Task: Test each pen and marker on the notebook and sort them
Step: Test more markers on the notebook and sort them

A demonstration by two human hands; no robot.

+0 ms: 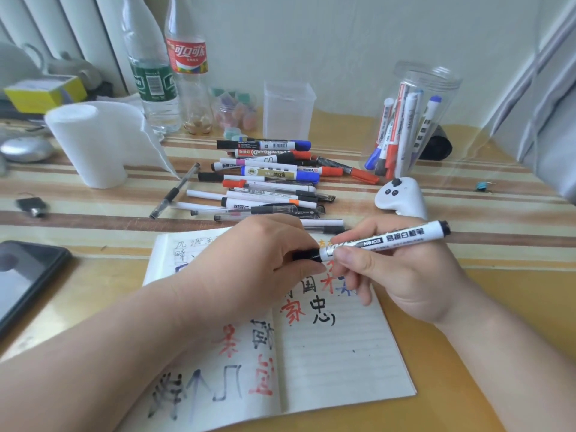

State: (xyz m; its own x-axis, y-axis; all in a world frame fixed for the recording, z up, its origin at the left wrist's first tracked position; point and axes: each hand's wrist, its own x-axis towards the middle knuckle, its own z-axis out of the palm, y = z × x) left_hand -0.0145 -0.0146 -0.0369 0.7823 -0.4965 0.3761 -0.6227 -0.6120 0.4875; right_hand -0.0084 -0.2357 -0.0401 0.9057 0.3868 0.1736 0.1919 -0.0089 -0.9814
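My right hand (402, 275) holds a white whiteboard marker (392, 240) by its barrel, level above the open notebook (336, 353). My left hand (258, 260) grips the marker's black cap (307, 254) at its left end. The cap sits against the barrel. Red, black and blue test characters cover the notebook's lined pages. A pile of pens and markers (268, 179) lies on the table beyond the notebook. A clear round jar (414, 116) at the back right holds several markers standing upright. An empty clear square container (288, 109) stands behind the pile.
A paper towel roll (93, 141) stands at the left, with two plastic bottles (168, 67) behind it. A dark phone (21, 275) lies at the left edge. A white controller (402, 196) sits right of the pile. A small jar of erasers (237, 110) stands by the bottles.
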